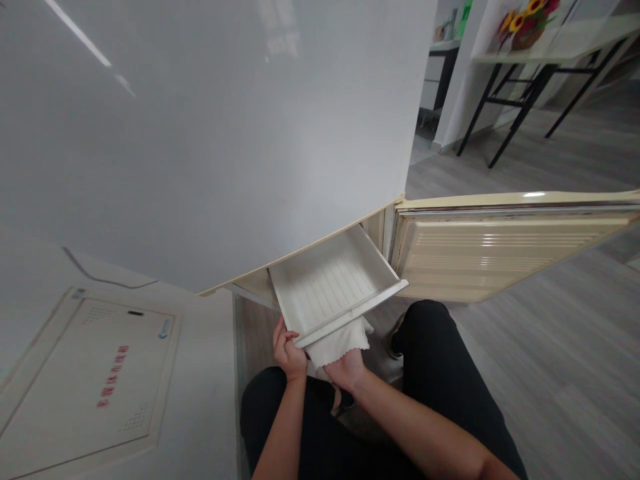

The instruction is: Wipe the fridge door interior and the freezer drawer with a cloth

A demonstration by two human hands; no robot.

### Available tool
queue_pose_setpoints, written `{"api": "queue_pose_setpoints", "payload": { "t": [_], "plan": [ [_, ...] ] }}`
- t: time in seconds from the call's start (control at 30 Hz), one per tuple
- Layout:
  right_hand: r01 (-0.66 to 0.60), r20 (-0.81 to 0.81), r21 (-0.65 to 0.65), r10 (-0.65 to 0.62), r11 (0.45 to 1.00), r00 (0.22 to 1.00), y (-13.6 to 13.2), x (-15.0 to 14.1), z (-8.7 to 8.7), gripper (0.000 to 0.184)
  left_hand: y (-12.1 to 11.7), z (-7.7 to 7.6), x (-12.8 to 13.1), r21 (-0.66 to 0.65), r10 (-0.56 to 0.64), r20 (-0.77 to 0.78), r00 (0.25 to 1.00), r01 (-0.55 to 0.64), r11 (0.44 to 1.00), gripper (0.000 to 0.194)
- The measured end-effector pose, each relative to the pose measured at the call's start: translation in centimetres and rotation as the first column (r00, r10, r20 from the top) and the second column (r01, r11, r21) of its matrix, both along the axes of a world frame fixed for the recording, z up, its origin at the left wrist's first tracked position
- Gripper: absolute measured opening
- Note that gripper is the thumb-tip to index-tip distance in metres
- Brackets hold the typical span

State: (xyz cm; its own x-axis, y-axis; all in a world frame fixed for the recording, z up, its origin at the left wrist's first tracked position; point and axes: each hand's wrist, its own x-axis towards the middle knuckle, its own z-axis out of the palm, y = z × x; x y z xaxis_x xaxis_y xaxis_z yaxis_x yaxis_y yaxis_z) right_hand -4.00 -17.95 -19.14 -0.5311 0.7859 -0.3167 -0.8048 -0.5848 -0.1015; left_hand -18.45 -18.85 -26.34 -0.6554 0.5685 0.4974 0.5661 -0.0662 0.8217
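Note:
A white plastic drawer (330, 283) is pulled out from the bottom of a white fridge (210, 133). My left hand (287, 350) grips the drawer's front left corner, fingers curled on the rim. My right hand (347, 367) holds a white cloth (340, 343) pressed against the underside of the drawer's front edge. The drawer's ribbed inside looks empty. My knees in black trousers are below the hands.
The lower fridge door (500, 250) stands open to the right, cream and ribbed inside. A wall panel with red lettering (85, 373) is at the left. A black-legged table (530, 73) with flowers stands at the back right on grey wood floor.

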Motion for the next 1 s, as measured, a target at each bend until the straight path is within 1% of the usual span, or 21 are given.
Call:
{"api": "queue_pose_setpoints", "payload": {
  "t": [0.07,0.13,0.2,0.27,0.3,0.37,0.4,0.43,0.47,0.5,0.53,0.57,0.6,0.63,0.67,0.77,0.87,0.93,1.0],
  "plan": [
    [-0.004,-0.004,-0.038,0.004,0.999,1.000,1.1,1.8,0.8,0.052,0.1,-0.1,0.0,0.006,0.004,-0.003,1.000,-0.004,1.000,0.024],
    [-0.025,0.048,-0.146,0.032,0.989,0.998,2.7,3.7,1.8,0.054,0.1,-0.2,-0.1,0.005,0.007,-0.003,1.000,-0.007,1.000,0.024],
    [-0.003,0.143,-0.260,0.041,0.966,0.989,4.7,5.6,2.7,0.050,0.1,-0.2,0.0,-0.001,0.011,-0.001,1.000,-0.011,1.000,0.024],
    [0.037,0.209,-0.297,0.027,0.954,0.978,6.7,7.3,3.4,0.042,0.1,-0.2,0.0,-0.004,0.017,0.003,1.000,-0.017,1.000,0.024],
    [0.038,0.211,-0.295,0.026,0.955,0.977,7.4,8.0,3.6,0.039,0.1,-0.2,0.0,-0.005,0.020,0.004,1.000,-0.020,1.000,0.024],
    [0.018,0.195,-0.298,0.043,0.955,0.980,8.6,8.9,3.4,0.034,0.1,-0.2,-0.1,-0.003,0.024,0.004,1.000,-0.024,1.000,0.024],
    [0.010,0.198,-0.305,0.053,0.952,0.979,9.0,9.1,3.1,0.031,0.2,-0.2,-0.1,-0.002,0.025,0.003,1.000,-0.025,1.000,0.024],
    [0.029,0.224,-0.320,0.046,0.947,0.973,9.4,9.2,2.5,0.027,0.2,-0.2,-0.1,0.000,0.024,0.002,1.000,-0.024,1.000,0.024],
    [0.078,0.276,-0.330,0.017,0.941,0.961,9.7,9.1,1.8,0.023,0.2,-0.3,-0.1,0.002,0.024,0.002,1.000,-0.024,1.000,0.024],
    [0.158,0.349,-0.325,-0.037,0.933,0.936,10.1,9.0,1.0,0.018,0.2,-0.3,-0.1,0.004,0.023,0.001,1.000,-0.023,1.000,0.024],
    [0.257,0.433,-0.300,-0.109,0.919,0.895,10.5,8.8,0.0,0.016,0.2,-0.3,-0.1,0.005,0.023,0.001,1.000,-0.023,1.000,0.024],
    [0.357,0.515,-0.260,-0.184,0.897,0.837,10.9,8.6,-0.9,0.020,0.2,-0.2,-0.1,0.005,0.023,0.000,1.000,-0.023,1.000,0.024],
    [0.440,0.582,-0.214,-0.248,0.872,0.774,11.3,8.5,-1.9,0.028,0.2,-0.2,-0.1,0.004,0.024,-0.001,1.000,-0.024,1.000,0.024],
    [0.495,0.629,-0.169,-0.294,0.852,0.720,11.7,8.4,-2.8,0.037,0.2,-0.2,-0.1,0.003,0.025,-0.003,1.000,-0.025,1.000,0.024],
    [0.525,0.659,-0.128,-0.324,0.842,0.679,12.1,8.4,-3.7,0.046,0.2,-0.1,-0.1,0.001,0.025,-0.005,1.000,-0.025,1.000,0.024],
    [0.537,0.737,-0.005,-0.360,0.844,0.572,12.8,8.8,-5.7,0.068,0.1,0.0,-0.1,-0.010,0.024,-0.013,1.000,-0.024,1.000,0.024],
    [0.537,0.801,0.184,-0.442,0.824,0.403,13.1,9.5,-6.9,0.083,0.1,0.0,0.0,-0.016,0.024,-0.014,1.000,-0.024,1.000,0.024],
    [0.534,0.799,0.284,-0.505,0.796,0.328,13.4,10.0,-7.3,0.084,0.0,0.0,0.0,-0.016,0.022,-0.013,1.000,-0.022,1.000,0.024],
    [0.539,0.779,0.342,-0.553,0.770,0.295,13.7,10.4,-7.5,0.077,0.0,0.0,0.0,-0.015,0.018,-0.015,1.000,-0.018,1.000,0.024]
  ]
}}
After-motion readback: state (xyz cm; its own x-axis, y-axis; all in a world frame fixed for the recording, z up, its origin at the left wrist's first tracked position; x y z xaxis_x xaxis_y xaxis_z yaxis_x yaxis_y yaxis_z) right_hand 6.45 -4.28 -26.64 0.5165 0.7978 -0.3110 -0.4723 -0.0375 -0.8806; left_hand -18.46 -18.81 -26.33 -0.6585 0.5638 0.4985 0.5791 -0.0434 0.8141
